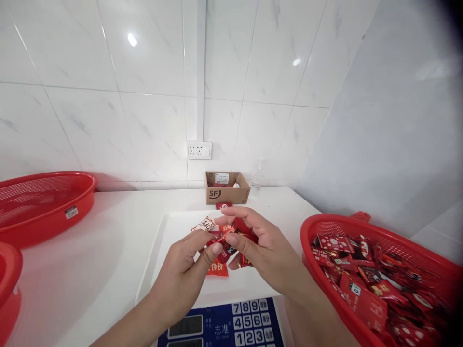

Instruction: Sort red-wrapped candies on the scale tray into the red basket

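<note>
Above the white pan (152, 260) of a digital scale (220, 330), both my hands meet over small wrapped candies. My right hand (267, 246) curls around several red candy packets (243, 229), its thumb pressing on them. With thumb and index finger, my left hand (191, 262) pinches the edge of a red candy packet (219, 237) in that same bunch. Beneath and behind the hands, a white-and-red packet (204, 224) and an orange-red packet (218, 269) show, partly covered by fingers.
A red basket (307, 231) heaped with red candy packets (365, 299) stands at the right. Two red baskets are at the left, one large (79, 202) and one cut off (10, 270). Behind the scale sit a cardboard box (231, 195), a dark red packet (223, 206) and a clear plastic bottle (256, 178).
</note>
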{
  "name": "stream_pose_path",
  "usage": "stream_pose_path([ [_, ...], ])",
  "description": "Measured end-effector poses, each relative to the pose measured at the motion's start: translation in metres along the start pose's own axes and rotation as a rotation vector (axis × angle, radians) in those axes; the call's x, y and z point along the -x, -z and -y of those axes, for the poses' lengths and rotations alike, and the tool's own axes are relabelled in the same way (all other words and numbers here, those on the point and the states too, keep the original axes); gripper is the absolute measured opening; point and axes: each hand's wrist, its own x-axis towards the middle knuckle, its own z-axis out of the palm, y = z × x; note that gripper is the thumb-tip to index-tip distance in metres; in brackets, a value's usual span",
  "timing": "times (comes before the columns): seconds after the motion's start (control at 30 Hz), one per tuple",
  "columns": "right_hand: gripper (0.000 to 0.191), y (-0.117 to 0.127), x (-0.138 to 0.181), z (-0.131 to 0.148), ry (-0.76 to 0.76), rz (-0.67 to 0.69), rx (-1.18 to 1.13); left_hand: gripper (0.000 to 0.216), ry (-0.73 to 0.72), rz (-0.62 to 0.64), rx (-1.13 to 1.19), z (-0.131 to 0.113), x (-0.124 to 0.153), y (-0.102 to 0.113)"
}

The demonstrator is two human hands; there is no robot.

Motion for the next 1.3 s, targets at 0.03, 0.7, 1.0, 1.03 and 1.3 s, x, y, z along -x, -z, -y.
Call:
stream_pose_path([
  [0.03, 0.03, 0.001, 0.0, 0.001, -0.012, -0.002, 0.006, 0.032, -0.003, -0.003, 0.005, 0.0, 0.0, -0.001],
  [0.7, 0.022, 0.013, -0.002, 0.004, -0.04, 0.144, 0.186, 0.03, 0.074, 0.085, 0.153, -0.006, 0.002, 0.015],
  [1.0, 0.032, 0.0, -0.003, -0.001, 0.052, 0.117, 0.368, 0.022, 0.069, 0.168, 0.236, -0.008, 0.003, 0.012],
  [1.03, 0.032, -0.001, -0.003, -0.001, 0.054, 0.114, 0.372, 0.022, 0.068, 0.174, 0.243, -0.008, 0.003, 0.012],
  [1.3, 0.034, -0.002, -0.002, 0.0, 0.044, 0.121, 0.26, 0.025, 0.062, 0.12, 0.276, -0.007, 0.001, 0.014],
])
